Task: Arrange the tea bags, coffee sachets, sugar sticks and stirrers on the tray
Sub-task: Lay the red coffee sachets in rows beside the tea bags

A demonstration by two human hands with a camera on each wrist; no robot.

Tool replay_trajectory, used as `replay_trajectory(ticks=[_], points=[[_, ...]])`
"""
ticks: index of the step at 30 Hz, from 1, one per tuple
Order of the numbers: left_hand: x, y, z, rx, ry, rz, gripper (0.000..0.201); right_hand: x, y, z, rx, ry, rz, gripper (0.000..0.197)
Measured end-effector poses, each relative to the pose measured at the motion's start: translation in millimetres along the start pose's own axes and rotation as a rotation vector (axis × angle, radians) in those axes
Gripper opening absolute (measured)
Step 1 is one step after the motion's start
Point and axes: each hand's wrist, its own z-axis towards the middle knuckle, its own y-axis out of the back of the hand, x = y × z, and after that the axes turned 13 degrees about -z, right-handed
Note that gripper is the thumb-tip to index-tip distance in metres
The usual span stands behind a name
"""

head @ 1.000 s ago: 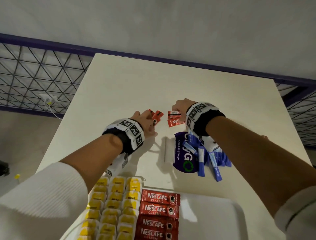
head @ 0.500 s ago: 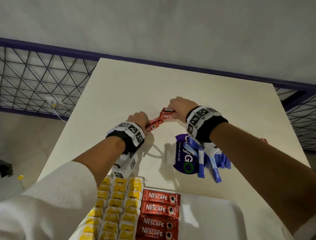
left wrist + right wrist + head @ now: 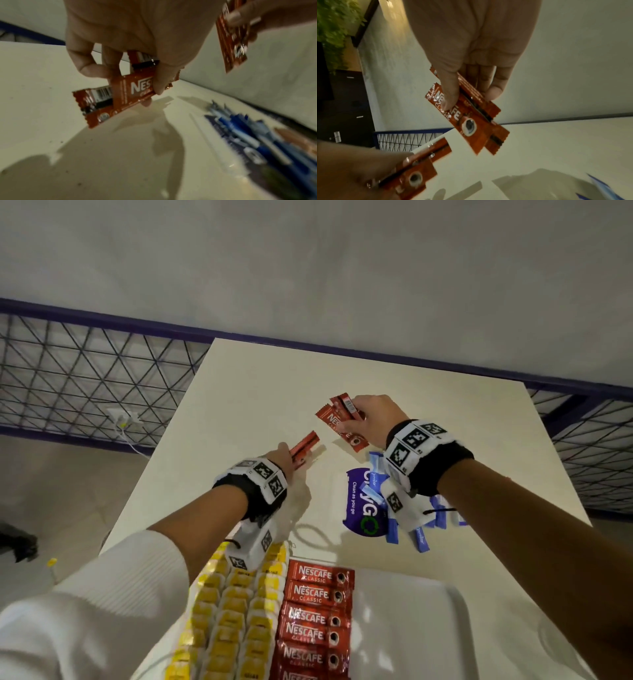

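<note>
A plain grey wall and a dark blue rail with wire mesh panels (image 3: 85,378) back a smooth cream bench (image 3: 274,392), matte and square-cornered. Above it, the person's left hand (image 3: 286,458) closes its grip on a small stack of red foil coffee sachets (image 3: 304,444), thumb pressed on the printed face and fingers curled behind; the left wrist view shows the crimped, saw-toothed end and a barcode panel. The right hand (image 3: 371,419) holds a second bunch of the same red sachets (image 3: 337,419), fanned slightly, pinched between thumb and fingers, with the cup picture on the front sachet facing the right wrist camera. The two bunches hang near each other, apart, clear of the bench top.

Below the right wrist, slim blue paper sugar sticks (image 3: 421,537) lie in a loose heap across a flat purple packet (image 3: 363,505) printed with white lettering and a green ring. At the near edge sits a white tray (image 3: 428,611) with rounded corners. On it, yellow-tagged tea bags (image 3: 236,621) stand packed in tidy columns at the left, and just beside them a column of flat red coffee sachets (image 3: 317,611), glossy and overlapping, runs towards the camera. Both wrists wear black bands with white marker blocks, and a ribbed white sleeve (image 3: 85,611) covers the left arm.
</note>
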Motion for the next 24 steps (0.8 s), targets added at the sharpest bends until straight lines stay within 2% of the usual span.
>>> replay_trajectory(ticks=[3, 6, 8, 10, 13, 16, 18, 21, 24], points=[[-1, 8, -23, -0.021, -0.069, -0.408, 0.027, 7, 3, -21, 0.014, -0.009, 0.112, 0.031], [-8, 18, -56, 0.077, -0.127, -0.884, 0.023, 15, -2, -45, 0.042, -0.037, 0.366, 0.03], [-19, 21, -78, 0.189, -0.115, -1.022, 0.021, 21, -10, -61, 0.038, -0.054, 0.487, 0.03], [-27, 20, -98, 0.3, -0.133, -1.123, 0.027, 27, -19, -76, 0.029, -0.055, 0.547, 0.031], [-29, 15, -116, 0.328, -0.044, -1.199, 0.033, 30, -29, -93, 0.022, -0.085, 0.621, 0.035], [-25, 12, -132, 0.37, 0.052, -1.206, 0.023, 31, -36, -107, 0.035, -0.103, 0.627, 0.042], [-25, 6, -144, 0.409, -0.003, -1.152, 0.015, 33, -41, -116, 0.049, -0.107, 0.648, 0.044], [-22, -5, -159, 0.317, -0.166, -1.047, 0.031, 36, -47, -128, 0.087, -0.092, 0.79, 0.024], [-14, -13, -172, 0.305, -0.155, -1.055, 0.028, 34, -48, -141, 0.141, -0.045, 0.833, 0.008]])
